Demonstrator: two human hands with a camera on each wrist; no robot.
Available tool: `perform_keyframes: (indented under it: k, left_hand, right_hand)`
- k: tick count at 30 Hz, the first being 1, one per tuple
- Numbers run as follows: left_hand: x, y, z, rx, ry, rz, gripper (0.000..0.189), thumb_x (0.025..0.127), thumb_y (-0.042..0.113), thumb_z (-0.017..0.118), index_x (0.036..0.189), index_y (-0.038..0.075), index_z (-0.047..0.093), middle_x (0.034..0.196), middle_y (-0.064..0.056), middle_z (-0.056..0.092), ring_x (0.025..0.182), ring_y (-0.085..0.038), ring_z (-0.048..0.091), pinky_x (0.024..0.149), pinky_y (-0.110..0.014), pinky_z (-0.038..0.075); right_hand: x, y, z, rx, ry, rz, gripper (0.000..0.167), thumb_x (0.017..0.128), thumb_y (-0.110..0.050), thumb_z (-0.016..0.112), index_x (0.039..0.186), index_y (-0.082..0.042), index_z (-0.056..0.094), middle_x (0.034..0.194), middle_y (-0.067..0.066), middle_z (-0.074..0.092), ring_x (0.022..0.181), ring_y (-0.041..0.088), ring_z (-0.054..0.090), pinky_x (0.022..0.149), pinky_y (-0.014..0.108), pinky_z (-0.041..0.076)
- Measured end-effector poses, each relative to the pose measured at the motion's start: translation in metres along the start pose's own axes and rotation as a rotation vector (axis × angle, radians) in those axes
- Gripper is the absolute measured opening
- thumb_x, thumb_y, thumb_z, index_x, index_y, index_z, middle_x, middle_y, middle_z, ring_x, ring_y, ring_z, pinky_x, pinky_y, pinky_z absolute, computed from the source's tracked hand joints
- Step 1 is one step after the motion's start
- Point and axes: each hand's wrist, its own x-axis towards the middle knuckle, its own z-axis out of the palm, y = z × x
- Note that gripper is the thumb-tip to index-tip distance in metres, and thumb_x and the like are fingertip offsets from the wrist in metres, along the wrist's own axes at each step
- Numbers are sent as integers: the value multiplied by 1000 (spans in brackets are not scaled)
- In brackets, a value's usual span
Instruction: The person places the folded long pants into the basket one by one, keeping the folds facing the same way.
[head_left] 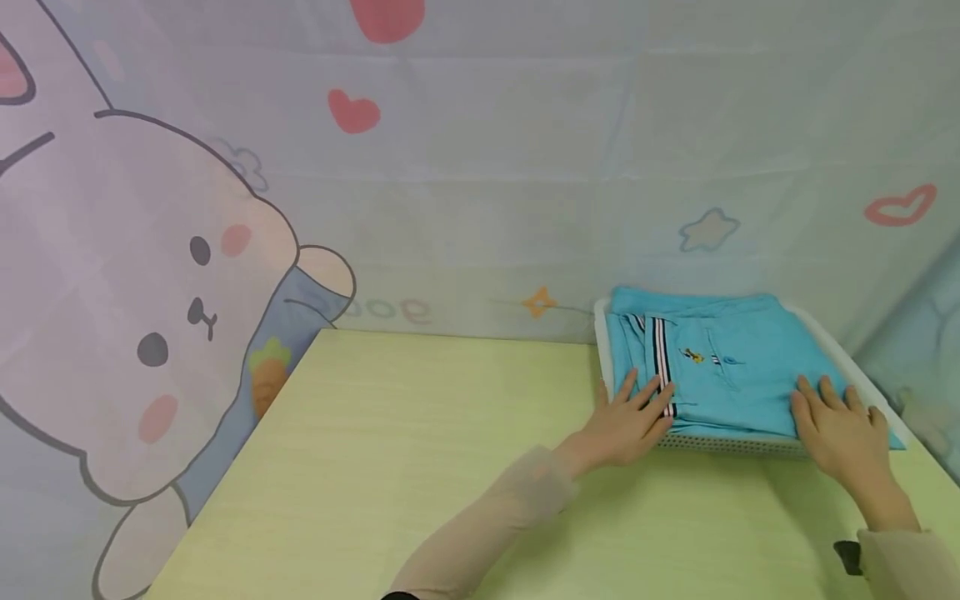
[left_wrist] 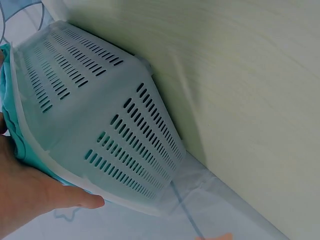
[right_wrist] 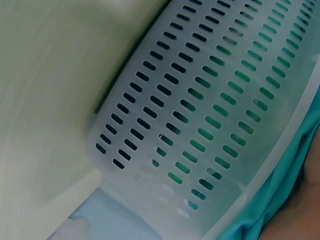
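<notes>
A folded turquoise shirt (head_left: 757,358) with a striped band and a small embroidered motif lies on top of a white slotted plastic basket (head_left: 731,446), at the right of the head view. My left hand (head_left: 624,423) rests spread over the shirt's near left corner, its fingers across the striped band. On the near right part of the cloth lies my right hand (head_left: 846,429), fingers slightly bent. The left wrist view shows the basket's slotted wall (left_wrist: 95,107) and my thumb (left_wrist: 75,197) along the rim. Most of the right hand is cut off in its wrist view.
The basket stands on a pale yellow-green table (head_left: 420,433), near its back right. Behind hangs a printed curtain (head_left: 480,183) with hearts and a rabbit. A small dark object (head_left: 849,557) is beside the right sleeve.
</notes>
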Motion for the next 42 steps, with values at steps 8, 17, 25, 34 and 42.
perform_keyframes:
  k: [8, 17, 25, 34, 42]
  left_hand:
    - [-7, -2, 1, 30, 28, 8, 51, 96, 46, 10, 144, 30, 7, 150, 7, 13, 140, -19, 4, 107, -56, 19]
    - [-18, -6, -4, 19, 57, 6, 48, 97, 43, 17, 143, 30, 13, 149, 6, 20, 139, -17, 9, 105, -58, 19]
    - [-33, -10, -2, -21, 124, 19, 45, 98, 36, 25, 142, 25, 22, 148, 0, 24, 139, -20, 13, 106, -52, 24]
    - [-53, -25, 5, -176, 191, 24, 47, 97, 28, 34, 142, 19, 25, 148, -7, 23, 130, -24, 36, 99, -49, 37]
    - [-65, -39, 11, -181, 261, 33, 46, 95, 24, 38, 139, 14, 32, 139, -9, 40, 111, -21, 55, 92, -36, 45]
  right_hand:
    - [-11, -7, 5, 43, 122, -15, 54, 98, -33, 17, 139, 1, 22, 138, 34, 21, 124, 55, 14, 93, 70, 6]
    - [-22, -20, 7, 94, 289, -31, 48, 97, -26, 27, 131, 5, 37, 130, 34, 35, 122, 55, 23, 96, 70, 7]
    - [-29, -45, 12, 130, 444, -55, 38, 93, -18, 38, 118, 6, 52, 121, 34, 47, 111, 56, 37, 94, 70, 16]
    - [-29, -74, 23, 126, 684, -222, 25, 82, -8, 55, 100, 6, 64, 103, 32, 59, 95, 52, 50, 81, 61, 39]
    - [-31, -98, 29, 187, 700, -291, 24, 78, -4, 59, 99, 5, 65, 102, 30, 61, 97, 52, 50, 80, 62, 39]
